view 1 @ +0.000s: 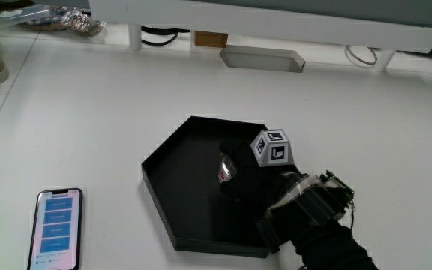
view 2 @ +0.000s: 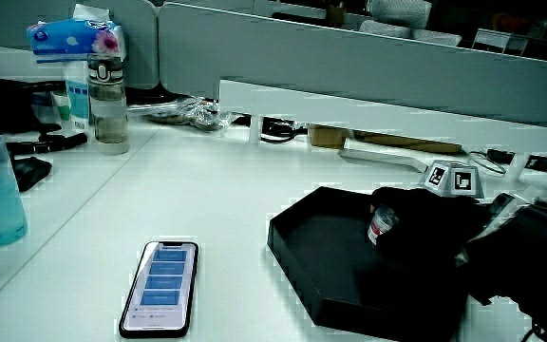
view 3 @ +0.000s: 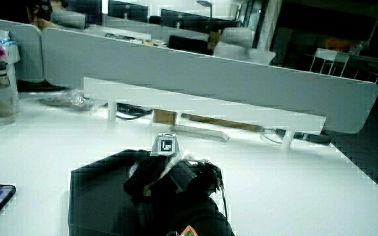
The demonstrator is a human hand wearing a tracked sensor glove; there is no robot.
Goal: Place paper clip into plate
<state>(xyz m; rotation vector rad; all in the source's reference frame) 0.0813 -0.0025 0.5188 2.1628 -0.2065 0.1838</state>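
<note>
The white counter (view 1: 111,97) fills most of what I can see, with a low partition along it and a phone (view 1: 57,229) lying flat near the person's edge. On the counter sits the plate (view 1: 172,196), a black hexagonal tray with a low upright wall. The hand (view 1: 240,176) is over the plate's inside, its forearm crossing the wall on the person's side, the patterned cube (view 1: 272,146) riding on its back. The fingers look curled inward around something small and shiny with a touch of red, which I take to be the paper clip (view 1: 225,169); in a side view it shows at the fingertips (view 2: 384,226), low over the plate's floor. I can't tell whether it touches the floor.

I'd judge the paper clip light, stiff and a bit slick, best pinched across its middle. Too much of it is hidden to say which way its long axis runs.
</note>
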